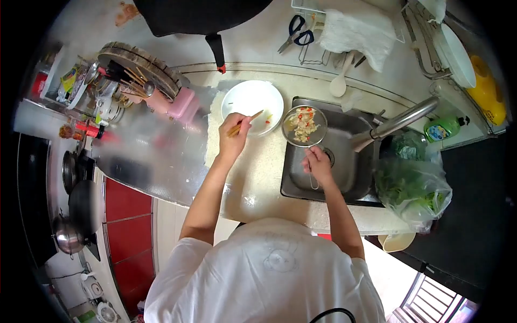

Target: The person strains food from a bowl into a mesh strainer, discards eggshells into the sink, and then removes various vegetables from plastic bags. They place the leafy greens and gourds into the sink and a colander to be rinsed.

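Note:
Closed fingers of my left hand [235, 132] hold wooden chopsticks [257, 115], their tips over the white bowl [242, 96]. A few red and pale bits cling to the inside of this bowl, which stands on the counter left of the sink. My right hand [318, 164] grips the thin wire handle of a round mesh strainer [319, 135]. Chopped pale pieces with red and orange bits [303, 124] lie in the strainer. It is held level over the left edge of the sink [353, 180], close to the bowl's right side.
A faucet [404, 119] reaches over the sink from the right. Bagged greens [414, 185] and a green soap bottle [444, 129] stand beyond it. Scissors [295, 35], a white spoon [339, 85] and a black pan [202, 16] are at the back. A pink container [183, 105] stands left.

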{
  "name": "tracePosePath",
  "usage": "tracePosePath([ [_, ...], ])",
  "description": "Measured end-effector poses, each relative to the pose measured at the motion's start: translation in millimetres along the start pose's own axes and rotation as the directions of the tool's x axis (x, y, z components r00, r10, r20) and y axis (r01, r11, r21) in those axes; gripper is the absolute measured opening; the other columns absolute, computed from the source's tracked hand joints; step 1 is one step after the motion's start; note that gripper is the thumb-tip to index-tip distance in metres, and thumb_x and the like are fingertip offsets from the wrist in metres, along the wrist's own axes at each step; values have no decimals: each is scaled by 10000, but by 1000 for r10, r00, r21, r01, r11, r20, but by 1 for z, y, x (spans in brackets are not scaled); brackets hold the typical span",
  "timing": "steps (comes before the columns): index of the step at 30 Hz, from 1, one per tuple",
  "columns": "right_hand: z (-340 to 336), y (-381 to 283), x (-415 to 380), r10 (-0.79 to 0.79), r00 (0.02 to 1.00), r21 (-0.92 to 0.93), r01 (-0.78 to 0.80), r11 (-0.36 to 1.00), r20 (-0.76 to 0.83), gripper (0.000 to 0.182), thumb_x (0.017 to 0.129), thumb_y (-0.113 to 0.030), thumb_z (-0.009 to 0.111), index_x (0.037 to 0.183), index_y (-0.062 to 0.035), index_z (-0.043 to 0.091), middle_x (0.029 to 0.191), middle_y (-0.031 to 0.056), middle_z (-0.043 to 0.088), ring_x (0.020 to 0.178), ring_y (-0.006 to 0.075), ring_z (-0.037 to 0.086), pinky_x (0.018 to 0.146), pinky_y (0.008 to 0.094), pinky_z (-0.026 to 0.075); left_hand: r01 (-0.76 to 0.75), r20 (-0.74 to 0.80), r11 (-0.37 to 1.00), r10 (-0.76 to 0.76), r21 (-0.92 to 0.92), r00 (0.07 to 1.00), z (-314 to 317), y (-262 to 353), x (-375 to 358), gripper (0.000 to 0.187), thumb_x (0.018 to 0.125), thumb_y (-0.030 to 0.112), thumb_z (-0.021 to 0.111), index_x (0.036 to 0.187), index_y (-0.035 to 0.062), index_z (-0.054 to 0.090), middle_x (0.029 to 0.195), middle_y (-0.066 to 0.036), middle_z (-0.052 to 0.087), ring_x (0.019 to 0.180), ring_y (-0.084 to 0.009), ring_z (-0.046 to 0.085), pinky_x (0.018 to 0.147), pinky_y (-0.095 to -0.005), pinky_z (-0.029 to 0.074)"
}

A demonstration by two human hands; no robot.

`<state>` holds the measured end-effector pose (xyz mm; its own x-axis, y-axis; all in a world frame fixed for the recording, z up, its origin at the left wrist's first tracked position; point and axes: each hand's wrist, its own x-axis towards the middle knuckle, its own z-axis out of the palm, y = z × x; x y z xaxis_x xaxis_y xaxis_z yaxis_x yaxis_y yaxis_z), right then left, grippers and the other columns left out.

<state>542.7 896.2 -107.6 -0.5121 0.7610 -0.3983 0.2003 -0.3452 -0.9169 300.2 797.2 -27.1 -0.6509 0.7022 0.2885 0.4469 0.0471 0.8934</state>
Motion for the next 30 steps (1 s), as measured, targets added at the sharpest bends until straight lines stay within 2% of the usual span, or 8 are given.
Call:
tracePosePath([
  [2, -2, 6, 2, 4, 1000, -12, -4, 1000, 15, 163, 913, -204, 501, 915, -49, 551, 640, 24, 563, 469, 83, 513, 435, 237, 454, -16, 68, 994, 9, 107, 998, 6, -25, 4, 102, 827, 84, 608, 769, 9, 574, 675, -99, 568, 612, -184, 567, 569, -295, 444],
  [10, 0, 7, -3, -14, 1000, 28, 14, 1000, 17, 151, 920, -183, 488, 889, -45, 540, 619, 14, 533, 459, 80, 491, 430, 233, 428, 180, 93, 984, -178, -8, 980, 22, -13, -7, 185, 857, 136, 589, 755, -11, 544, 715, -111, 602, 629, -167, 631, 570, -271, 478],
  [17, 0, 1, -5, -30, 998, 53, 28, 998, 46, 145, 918, -179, 485, 880, -50, 540, 617, 9, 529, 458, 78, 492, 436, 229, 426, 264, 62, 865, -264, -426, 963, 11, 16, -9, 176, 902, 140, 536, 802, -5, 534, 774, -75, 625, 683, -143, 634, 628, -251, 516],
  [21, 4, 2, -7, -6, 999, 55, 4, 998, 46, 151, 919, -185, 483, 871, -52, 535, 618, 10, 530, 458, 82, 493, 432, 232, 426, 281, 157, 823, -234, -493, 959, 12, 47, -21, 164, 906, 130, 528, 830, -15, 535, 781, -95, 628, 705, -140, 634, 660, -253, 520],
  [24, 4, 5, -5, -5, 998, 52, 2, 999, 62, 152, 918, -190, 486, 870, -53, 532, 619, 11, 528, 455, 84, 488, 428, 235, 428, 259, 125, 885, -228, -386, 966, 11, 39, -24, 147, 899, 116, 536, 835, -16, 545, 792, -91, 628, 709, -136, 631, 657, -247, 514],
  [26, 4, 6, -6, -10, 998, 41, 8, 999, 58, 151, 917, -192, 491, 871, -53, 531, 619, 12, 526, 454, 83, 484, 426, 235, 429, 86, -37, 963, -99, -256, 994, 9, 16, -17, 133, 876, 90, 558, 805, -22, 563, 711, -62, 591, 680, -135, 619, 619, -236, 488],
  [28, 4, 7, -6, -13, 999, 35, 11, 999, 44, 151, 916, -194, 497, 871, -53, 530, 618, 13, 524, 453, 81, 482, 425, 234, 431, 41, 14, 998, -42, 42, 999, 3, -13, -10, 143, 865, 97, 568, 773, -13, 563, 672, -73, 568, 661, -146, 618, 578, -253, 476],
  [30, 4, 6, -7, -50, 998, 25, 49, 999, 44, 153, 915, -194, 500, 871, -50, 528, 621, 14, 525, 455, 79, 481, 425, 231, 432, 21, 2, 996, -22, 92, 1000, 8, -24, -8, 153, 859, 103, 572, 755, -9, 562, 678, -87, 577, 644, -154, 620, 562, -264, 470],
])
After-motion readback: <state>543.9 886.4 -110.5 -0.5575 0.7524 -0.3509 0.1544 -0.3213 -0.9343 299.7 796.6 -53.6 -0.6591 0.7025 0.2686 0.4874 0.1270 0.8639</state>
